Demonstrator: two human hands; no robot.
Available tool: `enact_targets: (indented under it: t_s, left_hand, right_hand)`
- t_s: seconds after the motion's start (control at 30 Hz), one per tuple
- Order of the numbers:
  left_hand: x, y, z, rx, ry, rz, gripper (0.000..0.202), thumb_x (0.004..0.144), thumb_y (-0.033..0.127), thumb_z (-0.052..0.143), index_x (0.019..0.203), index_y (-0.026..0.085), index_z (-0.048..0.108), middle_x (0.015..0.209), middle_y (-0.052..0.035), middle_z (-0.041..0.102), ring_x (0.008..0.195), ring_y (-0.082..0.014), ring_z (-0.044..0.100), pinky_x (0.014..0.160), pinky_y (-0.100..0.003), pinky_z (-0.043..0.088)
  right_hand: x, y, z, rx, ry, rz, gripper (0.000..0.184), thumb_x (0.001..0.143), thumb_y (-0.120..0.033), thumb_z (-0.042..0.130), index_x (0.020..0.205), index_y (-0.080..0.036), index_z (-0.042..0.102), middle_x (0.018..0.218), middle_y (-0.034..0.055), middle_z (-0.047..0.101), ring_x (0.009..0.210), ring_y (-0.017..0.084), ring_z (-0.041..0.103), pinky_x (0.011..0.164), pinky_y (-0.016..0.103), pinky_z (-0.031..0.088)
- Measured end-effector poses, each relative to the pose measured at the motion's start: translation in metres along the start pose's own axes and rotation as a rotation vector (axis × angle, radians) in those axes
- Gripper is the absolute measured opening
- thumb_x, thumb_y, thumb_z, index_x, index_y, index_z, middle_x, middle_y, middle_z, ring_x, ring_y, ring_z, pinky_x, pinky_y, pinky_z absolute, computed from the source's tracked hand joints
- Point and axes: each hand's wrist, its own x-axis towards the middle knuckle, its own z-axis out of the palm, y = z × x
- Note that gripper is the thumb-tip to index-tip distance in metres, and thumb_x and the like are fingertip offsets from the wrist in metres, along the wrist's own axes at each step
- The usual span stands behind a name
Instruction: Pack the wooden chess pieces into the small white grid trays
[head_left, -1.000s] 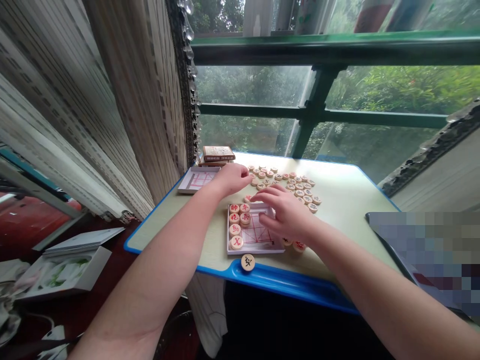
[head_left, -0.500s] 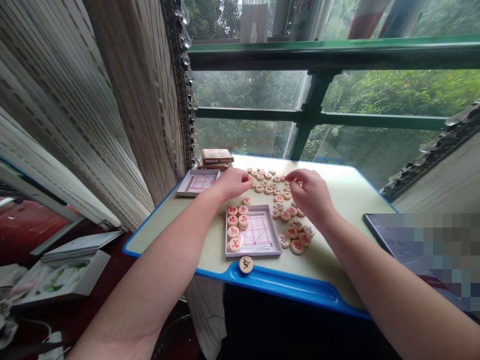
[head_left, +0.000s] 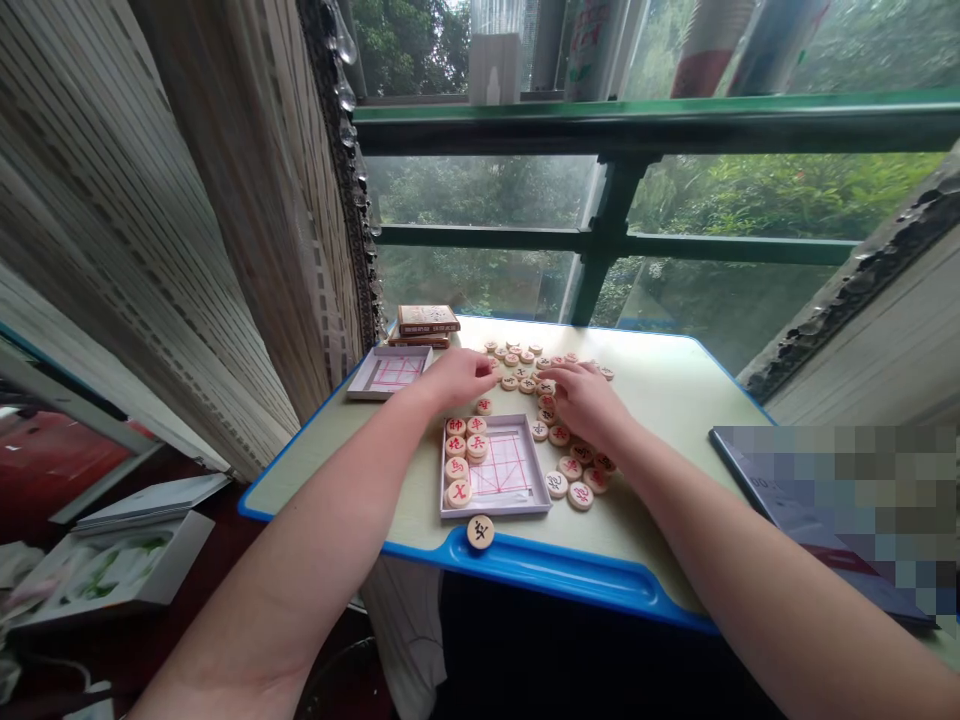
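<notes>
My left hand [head_left: 463, 377] is over the table beyond the box, fingers curled together; whatever they may hold is hidden. My right hand [head_left: 589, 400] reaches over scattered wooden Chinese chess pieces, its fingers stretched down at a piece [head_left: 547, 388]. Between and around both hands lie several round pieces with red or black characters. In front of me, an open shallow box [head_left: 534, 470] has red-marked pieces in its left part, including a red piece [head_left: 457, 493]. One black-marked piece [head_left: 481, 532] rests at the table's blue front edge, and a red piece [head_left: 484, 407] lies just behind the box.
A second shallow box [head_left: 360, 386] stands at the table's left, with small stacked boxes [head_left: 428, 320] behind it. On the right lies a dark flat device [head_left: 757, 490], partly blurred out. The blue tray groove [head_left: 577, 575] runs along the front. A window and curtains surround the table.
My right hand has come left and slightly down, its fingers reaching farther among the pieces. My left hand stays in nearly the same place. The whole view has shifted a little.
</notes>
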Motion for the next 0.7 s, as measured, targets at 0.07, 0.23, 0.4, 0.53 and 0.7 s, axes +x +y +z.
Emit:
enact_targets:
  t_s: [0.07, 0.23, 0.4, 0.53, 0.7]
  left_hand:
    - [0.000, -0.001, 0.001, 0.004, -0.004, -0.010, 0.024, 0.075, 0.033, 0.052, 0.061, 0.015, 0.061, 0.055, 0.0004, 0.054, 0.053, -0.0117, 0.044, 0.053, -0.026, 0.031]
    - [0.000, -0.002, -0.001, -0.021, -0.015, -0.021, 0.023, 0.074, 0.033, 0.053, 0.071, 0.015, 0.065, 0.066, -0.0022, 0.062, 0.060, -0.0137, 0.051, 0.056, -0.026, 0.036]
    - [-0.003, 0.002, -0.004, -0.051, -0.206, 0.023, 0.023, 0.066, 0.024, 0.056, 0.085, 0.016, 0.068, 0.081, -0.0038, 0.066, 0.070, -0.0156, 0.057, 0.061, -0.025, 0.042]
    - [-0.005, 0.004, -0.008, 0.014, -0.281, 0.034, 0.036, 0.059, 0.019, 0.056, 0.092, 0.018, 0.067, 0.087, -0.0034, 0.064, 0.072, -0.0160, 0.056, 0.058, -0.024, 0.041]
    - [-0.005, 0.002, -0.007, 0.007, -0.322, -0.032, 0.028, 0.059, 0.022, 0.057, 0.084, 0.019, 0.070, 0.076, -0.0024, 0.064, 0.064, -0.0151, 0.055, 0.053, -0.024, 0.038]
  right_hand:
    - [0.001, 0.001, -0.001, -0.031, -0.024, 0.013, 0.043, 0.077, -0.006, 0.043, 0.110, -0.017, 0.068, 0.119, 0.0085, 0.064, 0.111, 0.025, 0.050, 0.096, 0.038, 0.040]
    - [0.003, 0.001, -0.017, -0.025, -0.052, 0.148, 0.034, 0.079, -0.014, 0.043, 0.097, -0.019, 0.070, 0.102, 0.0076, 0.069, 0.093, 0.022, 0.059, 0.078, 0.031, 0.045]
    - [0.001, -0.008, -0.034, -0.116, -0.318, 0.124, 0.022, 0.077, -0.030, 0.049, 0.075, -0.020, 0.069, 0.080, 0.0063, 0.069, 0.071, 0.019, 0.059, 0.054, 0.027, 0.037]
    - [-0.004, -0.018, -0.041, -0.142, -0.432, 0.093, 0.021, 0.074, -0.032, 0.050, 0.068, -0.020, 0.066, 0.071, 0.0062, 0.067, 0.063, 0.018, 0.056, 0.049, 0.026, 0.033]
    - [-0.009, -0.025, -0.047, -0.121, -0.558, 0.057, 0.015, 0.069, -0.032, 0.057, 0.072, -0.021, 0.067, 0.071, 0.0052, 0.067, 0.062, 0.017, 0.057, 0.049, 0.026, 0.034]
